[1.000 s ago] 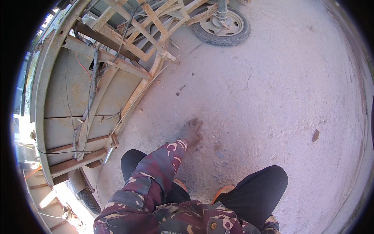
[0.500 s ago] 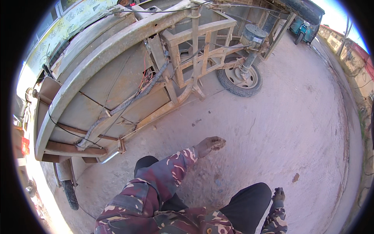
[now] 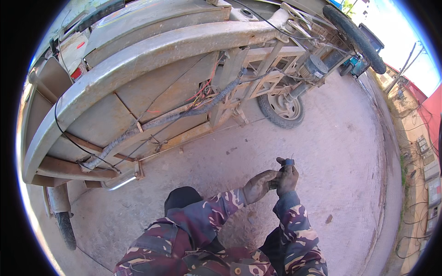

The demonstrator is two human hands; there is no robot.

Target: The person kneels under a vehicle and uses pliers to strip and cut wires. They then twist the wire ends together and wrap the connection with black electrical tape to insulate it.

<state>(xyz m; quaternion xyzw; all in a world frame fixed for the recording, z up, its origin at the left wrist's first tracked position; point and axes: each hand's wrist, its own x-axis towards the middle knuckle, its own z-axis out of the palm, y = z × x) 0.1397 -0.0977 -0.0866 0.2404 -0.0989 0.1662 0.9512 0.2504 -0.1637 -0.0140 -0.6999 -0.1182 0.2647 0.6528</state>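
My right hand (image 3: 287,180) is raised in front of me, closed around a small dark roll of tape (image 3: 288,162). A thin strand sticks up from the roll's top. My left hand (image 3: 258,186) meets the right one from the side, its fingers bent and pressed together against the right hand's lower fingers. Whatever those left fingertips grip, if anything, is hidden. Ahead and to the left, a metal-framed vehicle (image 3: 152,46) lies tipped on its side with its underside toward me. Along its frame runs a wrapped wire bundle (image 3: 184,112), with loose red wires (image 3: 202,94) beside it.
The vehicle's wheel (image 3: 282,110) rests near the ground beyond my hands, below a cylindrical motor (image 3: 314,67). Another tyre (image 3: 354,37) juts out at upper right. A teal three-wheeler (image 3: 354,65) stands farther back. At lower left is a dark tyre (image 3: 66,230). A wall (image 3: 414,115) borders the right.
My right hand has come up from the lower right to meet my left, and the roll now shows in it. My left hand has shifted slightly right and down. The view has shifted.
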